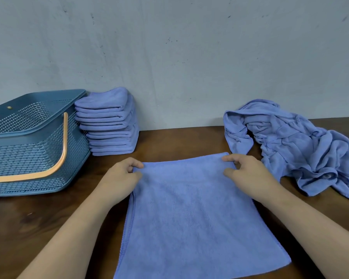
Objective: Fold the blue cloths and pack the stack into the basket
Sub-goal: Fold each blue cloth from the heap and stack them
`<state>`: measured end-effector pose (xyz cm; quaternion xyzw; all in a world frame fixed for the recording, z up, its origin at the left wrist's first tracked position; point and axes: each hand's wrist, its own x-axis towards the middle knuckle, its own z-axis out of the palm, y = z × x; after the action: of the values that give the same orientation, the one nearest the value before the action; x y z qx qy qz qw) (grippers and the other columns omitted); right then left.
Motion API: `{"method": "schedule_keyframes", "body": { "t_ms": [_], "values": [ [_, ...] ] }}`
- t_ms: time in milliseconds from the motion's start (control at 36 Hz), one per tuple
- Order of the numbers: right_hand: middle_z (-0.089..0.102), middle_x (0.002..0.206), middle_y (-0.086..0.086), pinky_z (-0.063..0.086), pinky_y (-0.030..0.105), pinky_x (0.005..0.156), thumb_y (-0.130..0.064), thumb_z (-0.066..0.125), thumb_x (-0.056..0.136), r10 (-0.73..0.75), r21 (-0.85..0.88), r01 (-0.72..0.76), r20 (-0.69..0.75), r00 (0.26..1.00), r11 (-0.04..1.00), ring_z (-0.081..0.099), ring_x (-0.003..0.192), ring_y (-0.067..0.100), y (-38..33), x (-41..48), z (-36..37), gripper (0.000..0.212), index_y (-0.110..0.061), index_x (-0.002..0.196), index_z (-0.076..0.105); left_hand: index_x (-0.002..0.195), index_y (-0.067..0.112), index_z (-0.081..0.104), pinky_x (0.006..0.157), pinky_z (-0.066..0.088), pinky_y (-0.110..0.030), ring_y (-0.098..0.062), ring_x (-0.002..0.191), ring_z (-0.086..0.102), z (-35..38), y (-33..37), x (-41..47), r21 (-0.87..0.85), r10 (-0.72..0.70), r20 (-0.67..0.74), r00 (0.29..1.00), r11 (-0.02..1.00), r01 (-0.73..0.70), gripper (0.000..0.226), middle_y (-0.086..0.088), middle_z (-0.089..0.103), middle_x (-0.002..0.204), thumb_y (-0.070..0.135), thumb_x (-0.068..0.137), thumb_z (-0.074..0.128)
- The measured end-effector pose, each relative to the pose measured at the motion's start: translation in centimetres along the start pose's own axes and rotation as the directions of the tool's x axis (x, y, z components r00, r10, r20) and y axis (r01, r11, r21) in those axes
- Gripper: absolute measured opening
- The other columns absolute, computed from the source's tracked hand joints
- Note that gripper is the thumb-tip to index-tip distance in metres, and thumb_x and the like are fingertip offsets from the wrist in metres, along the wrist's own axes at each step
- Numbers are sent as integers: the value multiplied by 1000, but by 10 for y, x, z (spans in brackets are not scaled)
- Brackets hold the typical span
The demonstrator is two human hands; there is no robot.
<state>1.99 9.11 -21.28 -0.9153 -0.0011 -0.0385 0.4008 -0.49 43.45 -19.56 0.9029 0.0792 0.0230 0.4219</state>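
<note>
Far left of the counter [38,222]: perforated blue basket [34,141] with orange handle [63,158]. No cloth is seen inside, so packing is judged not yet begun. Just beside it, against the wall: stack of folded blue cloths [109,125], many layers high, counted as work done. Centre: left hand [123,176], forearm stretched forward, grip closed in a pinch on the far left corner of the spread cloth [189,214], which is laid flat and unfolded on the counter. Right hand [248,172], likewise extended, grip pinched on the far right corner. A first fold is judged to be in preparation. Right: heap of crumpled blue cloths [302,150], several pieces, yet to be folded. Folding is estimated to be past halfway.
</note>
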Motion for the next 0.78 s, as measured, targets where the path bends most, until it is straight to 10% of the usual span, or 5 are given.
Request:
{"method": "schedule_keyframes", "body": {
  "t_ms": [111,278,361,444,778],
  "values": [
    [55,133,-11,50,33,88,-38,64,95,-69,-272,71,17,997,960,64,106,12,2,-6,0,51,-40,145,53,115,37,64,63,54,-35,-24,85,72,-11,1,3,-175,-136,18,991,975,137,26,-3,72,102,22,94,63],
    [46,137,-16,42,27,69,-42,58,97,-287,-539,212,-57,956,815,51,111,13,0,-10,-1,49,-44,145,50,117,16,63,63,57,-36,-27,80,76,-26,9,-4,-173,-240,182,954,947,272,24,-15,78,103,31,100,69],
    [47,147,-14,46,35,100,-50,47,100,-399,-426,417,135,907,803,48,133,17,3,-10,7,49,-41,147,52,118,15,65,66,57,-35,-22,80,76,-32,15,-12,-104,-230,279,932,958,268,32,-10,80,101,35,95,76],
    [16,173,-16,14,42,129,-64,25,106,-309,-426,442,347,886,789,11,160,12,7,-12,17,57,-49,161,29,116,16,63,68,58,-33,-19,77,75,-33,21,-19,-31,-222,350,910,968,248,34,-4,82,93,32,92,81],
    [-18,173,-19,-9,35,129,-75,22,101,-184,-463,403,448,875,790,-24,158,8,1,-13,12,66,-59,162,2,122,13,60,56,55,-29,-13,54,57,-41,12,-14,70,-300,445,844,951,301,30,0,69,66,16,96,76]
  ]
}}
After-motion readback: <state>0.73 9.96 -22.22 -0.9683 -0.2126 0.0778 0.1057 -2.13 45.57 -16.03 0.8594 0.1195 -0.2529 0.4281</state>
